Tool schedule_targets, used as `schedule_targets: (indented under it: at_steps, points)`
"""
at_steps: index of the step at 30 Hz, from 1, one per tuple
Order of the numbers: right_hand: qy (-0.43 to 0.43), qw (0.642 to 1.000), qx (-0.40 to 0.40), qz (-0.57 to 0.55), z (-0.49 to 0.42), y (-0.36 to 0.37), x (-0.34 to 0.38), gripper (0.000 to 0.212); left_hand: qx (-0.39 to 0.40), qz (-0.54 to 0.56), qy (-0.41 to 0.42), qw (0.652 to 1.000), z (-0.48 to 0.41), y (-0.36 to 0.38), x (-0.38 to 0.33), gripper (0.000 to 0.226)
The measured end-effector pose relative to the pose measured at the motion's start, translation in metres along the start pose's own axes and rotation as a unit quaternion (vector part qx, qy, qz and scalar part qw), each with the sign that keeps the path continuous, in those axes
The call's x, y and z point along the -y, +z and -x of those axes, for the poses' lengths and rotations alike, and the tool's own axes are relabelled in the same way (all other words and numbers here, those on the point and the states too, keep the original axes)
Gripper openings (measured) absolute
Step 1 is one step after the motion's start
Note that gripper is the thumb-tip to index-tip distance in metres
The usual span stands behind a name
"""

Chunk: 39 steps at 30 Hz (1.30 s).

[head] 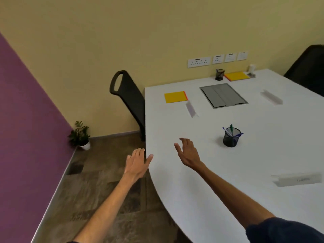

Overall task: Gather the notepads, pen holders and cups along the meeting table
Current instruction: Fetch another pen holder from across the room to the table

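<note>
Head view: both hands empty, left hand [137, 161] and right hand [188, 152] with fingers spread; a hasty grab could tip the pen holder [231, 137], probably spilling pens across the tabletop [245, 199].

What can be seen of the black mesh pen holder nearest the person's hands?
The black wire-mesh pen holder is a small round cup, open at the top, standing upright on the white meeting table. It holds several pens, blue-and-white ones leaning outwards and a green one standing more upright. The right hand is open to its left, not touching it. Nothing else touches it but the table.
</note>
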State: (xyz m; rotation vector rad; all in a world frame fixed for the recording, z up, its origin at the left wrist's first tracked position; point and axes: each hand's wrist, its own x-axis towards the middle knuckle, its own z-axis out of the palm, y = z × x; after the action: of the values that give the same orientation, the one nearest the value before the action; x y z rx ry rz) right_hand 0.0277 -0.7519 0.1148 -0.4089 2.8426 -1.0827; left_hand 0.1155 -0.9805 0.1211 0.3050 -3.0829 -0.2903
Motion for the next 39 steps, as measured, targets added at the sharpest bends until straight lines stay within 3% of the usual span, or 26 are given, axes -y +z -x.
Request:
schedule_targets:
  at_steps: [6, 14, 20, 29, 39]
  points:
    - [0.09, 0.993, -0.076, -0.027, -0.039, -0.037, -0.057, 0.056, 0.071, 0.009, 0.086, 0.994, -0.083, 0.025, -0.058, 0.069]
    - [0.243, 0.955, -0.17, -0.029, -0.05, -0.098, -0.154, 0.054, 0.138, 0.062, 0.184, 0.971, -0.171, 0.069, -0.149, 0.067]
    - [0.321, 0.918, -0.228, -0.051, -0.068, -0.111, -0.187, 0.064, 0.265, 0.084, 0.268, 0.923, -0.231, 0.09, -0.199, 0.084]
    - [0.409, 0.886, -0.195, -0.093, -0.097, -0.105, -0.216, 0.084, 0.362, 0.143, 0.317, 0.865, -0.302, 0.12, -0.265, 0.093]
    - [0.448, 0.867, -0.179, -0.126, -0.138, -0.094, -0.246, 0.101, 0.446, 0.244, 0.282, 0.814, -0.334, 0.156, -0.318, 0.102]
